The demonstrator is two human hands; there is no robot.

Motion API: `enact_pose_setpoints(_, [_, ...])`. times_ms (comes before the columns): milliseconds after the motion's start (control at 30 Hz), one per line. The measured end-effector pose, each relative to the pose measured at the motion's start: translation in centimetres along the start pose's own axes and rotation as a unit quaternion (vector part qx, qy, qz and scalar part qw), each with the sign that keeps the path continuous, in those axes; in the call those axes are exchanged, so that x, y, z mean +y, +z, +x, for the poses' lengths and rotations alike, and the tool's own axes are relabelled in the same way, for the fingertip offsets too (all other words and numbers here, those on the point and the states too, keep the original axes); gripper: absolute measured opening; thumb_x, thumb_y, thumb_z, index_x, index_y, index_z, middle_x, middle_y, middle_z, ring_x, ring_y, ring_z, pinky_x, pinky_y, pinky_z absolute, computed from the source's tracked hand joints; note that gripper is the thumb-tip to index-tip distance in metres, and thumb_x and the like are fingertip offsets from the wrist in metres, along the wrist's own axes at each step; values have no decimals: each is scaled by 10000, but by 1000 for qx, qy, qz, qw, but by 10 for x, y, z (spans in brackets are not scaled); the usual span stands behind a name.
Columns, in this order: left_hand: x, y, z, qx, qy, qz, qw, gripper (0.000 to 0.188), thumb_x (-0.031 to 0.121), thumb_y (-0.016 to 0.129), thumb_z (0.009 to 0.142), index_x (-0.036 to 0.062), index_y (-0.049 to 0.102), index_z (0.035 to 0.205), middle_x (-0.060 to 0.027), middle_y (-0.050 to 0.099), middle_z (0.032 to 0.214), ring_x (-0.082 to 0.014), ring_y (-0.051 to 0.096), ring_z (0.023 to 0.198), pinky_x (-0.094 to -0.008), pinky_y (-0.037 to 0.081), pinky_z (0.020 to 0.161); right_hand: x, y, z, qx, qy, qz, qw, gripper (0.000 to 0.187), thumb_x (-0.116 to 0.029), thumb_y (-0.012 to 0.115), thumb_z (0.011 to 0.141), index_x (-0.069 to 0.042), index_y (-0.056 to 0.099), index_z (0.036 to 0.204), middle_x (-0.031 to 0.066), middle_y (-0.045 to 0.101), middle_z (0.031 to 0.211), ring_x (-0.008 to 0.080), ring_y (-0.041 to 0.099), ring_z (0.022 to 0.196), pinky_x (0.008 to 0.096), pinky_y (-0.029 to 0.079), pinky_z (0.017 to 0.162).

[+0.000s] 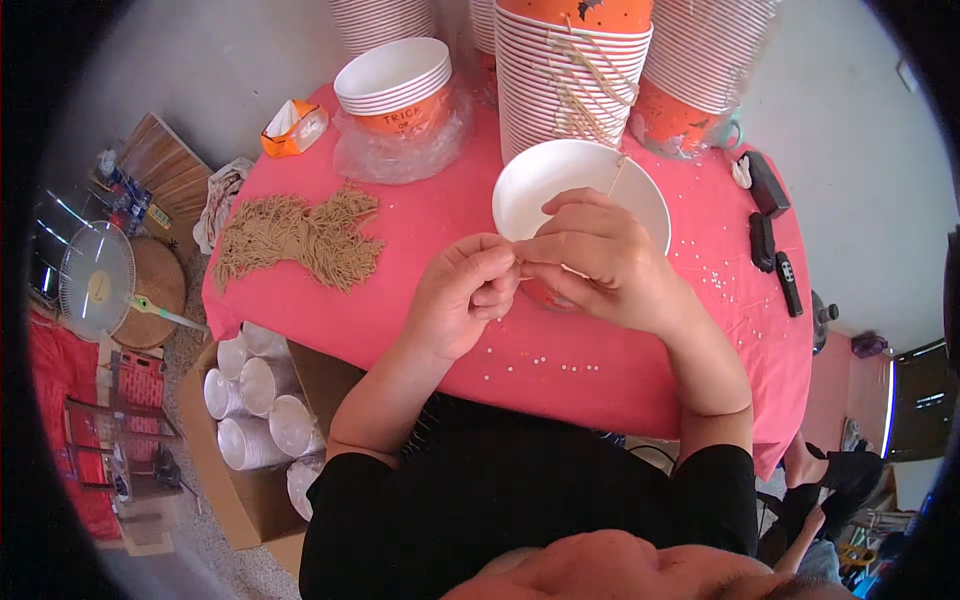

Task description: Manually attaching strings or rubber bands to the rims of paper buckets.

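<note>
A paper bucket, white inside and orange outside, stands before me on the pink tablecloth. A thin tan cord runs from its far rim down behind my right hand. My left hand is closed, thumb against forefinger, and meets the right fingertips in front of the bucket. Both hands pinch what appears to be the cord's end; the fingers mostly hide it. To the left lies a heap of tan cords.
Behind the bucket rises a tall stack of buckets with cords hanging on it. A shorter bucket stack sits in clear plastic beside a tissue pack. Small white dots litter the cloth. A box of white cups stands below left.
</note>
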State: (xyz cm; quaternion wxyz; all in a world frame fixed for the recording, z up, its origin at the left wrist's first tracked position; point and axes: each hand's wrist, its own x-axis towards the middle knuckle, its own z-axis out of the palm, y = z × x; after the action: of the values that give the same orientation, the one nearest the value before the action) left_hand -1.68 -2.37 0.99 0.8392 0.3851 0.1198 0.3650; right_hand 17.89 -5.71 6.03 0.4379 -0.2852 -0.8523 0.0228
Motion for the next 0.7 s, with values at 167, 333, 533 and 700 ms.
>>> enact_pose_setpoints(167, [-1, 3, -1, 18, 24, 31, 999, 97, 134, 577, 930, 54, 592, 876, 28, 486, 652, -29, 345, 505, -189, 257, 442, 0, -1, 0, 0, -2, -6, 1000, 219, -33, 732, 709, -41, 694, 925, 80, 643, 787, 299, 626, 798, 433, 504, 831])
enact_pose_setpoints(333, [-1, 4, 0, 30, 28, 37, 998, 93, 126, 582, 928, 48, 595, 879, 25, 494, 658, -28, 342, 503, -190, 250, 439, 0, 3, 0, 14, -38, -53, 998, 185, -24, 709, 735, -28, 660, 913, 79, 639, 783, 292, 627, 780, 438, 504, 837])
enact_pose_setpoints(533, [-2, 4, -1, 36, 37, 55, 997, 95, 136, 594, 931, 44, 599, 911, 33, 484, 656, -24, 331, 502, -188, 238, 439, 0, 5, 2, 1, -11, -53, 999, 175, -53, 691, 746, -28, 596, 890, 106, 633, 791, 315, 632, 768, 412, 500, 786])
enact_pose_setpoints(700, [-4, 5, -1, 27, 62, 75, 995, 104, 145, 587, 943, 41, 599, 946, 50, 458, 653, -17, 327, 507, -185, 235, 442, 0, 4, 2, 19, 10, -7, 1000, 139, -44, 668, 778, -21, 588, 889, 124, 633, 772, 317, 630, 745, 416, 496, 733])
